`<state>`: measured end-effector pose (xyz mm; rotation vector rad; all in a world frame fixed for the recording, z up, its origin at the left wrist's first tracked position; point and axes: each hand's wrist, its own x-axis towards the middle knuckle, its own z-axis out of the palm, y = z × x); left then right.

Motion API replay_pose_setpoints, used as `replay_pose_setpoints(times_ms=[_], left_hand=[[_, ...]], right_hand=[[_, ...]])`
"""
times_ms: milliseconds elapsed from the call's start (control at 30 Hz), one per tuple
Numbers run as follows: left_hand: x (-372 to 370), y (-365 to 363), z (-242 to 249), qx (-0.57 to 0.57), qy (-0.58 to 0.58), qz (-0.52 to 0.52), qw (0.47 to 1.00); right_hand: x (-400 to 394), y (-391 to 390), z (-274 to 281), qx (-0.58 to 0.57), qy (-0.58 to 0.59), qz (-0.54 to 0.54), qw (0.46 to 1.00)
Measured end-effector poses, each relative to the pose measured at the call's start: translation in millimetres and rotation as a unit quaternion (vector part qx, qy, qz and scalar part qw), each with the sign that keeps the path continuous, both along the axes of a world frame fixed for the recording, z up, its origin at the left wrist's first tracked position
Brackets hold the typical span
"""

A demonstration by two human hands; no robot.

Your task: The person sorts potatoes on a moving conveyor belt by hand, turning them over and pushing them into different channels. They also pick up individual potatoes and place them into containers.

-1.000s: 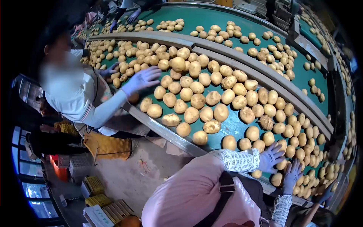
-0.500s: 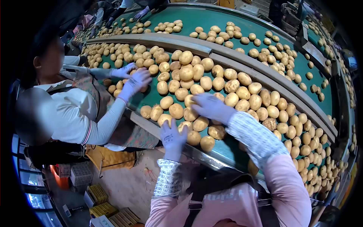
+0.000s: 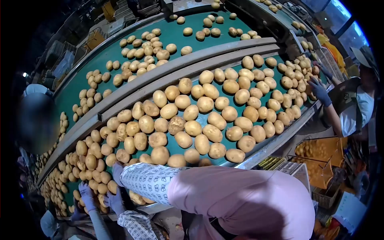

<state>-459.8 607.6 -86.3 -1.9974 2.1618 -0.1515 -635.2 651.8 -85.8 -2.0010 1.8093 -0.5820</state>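
Pale brown potatoes (image 3: 193, 128) lie in a loose layer on a green conveyor belt (image 3: 178, 149). My right hand (image 3: 117, 173), in a lilac glove, reaches in among them at the lower left. Its fingers are mostly hidden behind my patterned sleeve cover (image 3: 148, 180) and the potatoes. Below it, my left hand (image 3: 115, 202), gloved the same way, is at the belt's near edge with its fingers apart beside a potato (image 3: 112, 186). I see nothing held in it.
A co-worker's gloved hand (image 3: 87, 196) is close to my left hand. At the right another person's gloved hand (image 3: 319, 91) touches potatoes. A raised divider (image 3: 188, 66) splits the belt. The metal belt edge (image 3: 276, 138) runs along the near side, with crates (image 3: 298, 172) below.
My view has swung to the right, so my hands now appear at the lower left. The right-hand worker has come into view. My right fingers, visible before, are now mostly hidden.
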Motion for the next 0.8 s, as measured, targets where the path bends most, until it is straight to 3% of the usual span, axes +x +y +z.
replay_pose_setpoints(times_ms=[67, 133, 200, 267, 333, 367, 400, 433, 467, 500, 633, 733, 767, 800], left_hand=[[7, 12, -7, -0.114, -0.026, -0.041, 0.992], [28, 6, 4, -0.026, 0.082, -0.137, 0.987], [51, 11, 6, 0.119, 0.258, -0.249, 0.926], [38, 35, 5, 0.156, 0.214, -0.346, 0.900], [2, 66, 14, 0.133, 0.070, -0.402, 0.903], [-36, 88, 31, 0.209, 0.205, -0.166, 0.942], [-63, 103, 47, 0.275, 0.333, 0.078, 0.899], [-44, 110, 25, 0.216, 0.353, -0.103, 0.904], [-26, 121, 5, 0.151, 0.360, -0.284, 0.876], [-32, 136, 10, 0.173, 0.522, -0.284, 0.785], [-73, 183, -11, 0.027, 0.588, -0.276, 0.759], [-94, 211, -6, 0.038, 0.543, -0.217, 0.810], [-97, 221, -19, 0.095, 0.637, -0.182, 0.743], [-104, 234, -13, 0.098, 0.631, -0.184, 0.747]], right_hand=[[-18, 9, 1, 0.011, -0.006, -0.014, 1.000], [-25, 20, 7, 0.023, -0.021, -0.010, 0.999], [-28, 34, 18, 0.045, -0.038, 0.012, 0.998], [-42, 50, 33, 0.074, -0.046, 0.044, 0.995], [-55, 58, 38, 0.109, -0.031, 0.081, 0.990], [-58, 58, 36, 0.122, -0.020, 0.098, 0.987], [-65, 57, 38, 0.146, -0.011, 0.114, 0.983], [-74, 56, 38, 0.171, -0.001, 0.132, 0.976], [-83, 55, 40, 0.196, 0.008, 0.147, 0.970], [-95, 53, 41, 0.221, 0.010, 0.163, 0.961], [-152, 58, 52, 0.345, 0.015, 0.219, 0.913], [-184, 70, 55, 0.424, 0.011, 0.244, 0.872], [-192, 76, 55, 0.446, 0.008, 0.252, 0.858], [-199, 80, 45, 0.414, -0.007, 0.295, 0.861]])
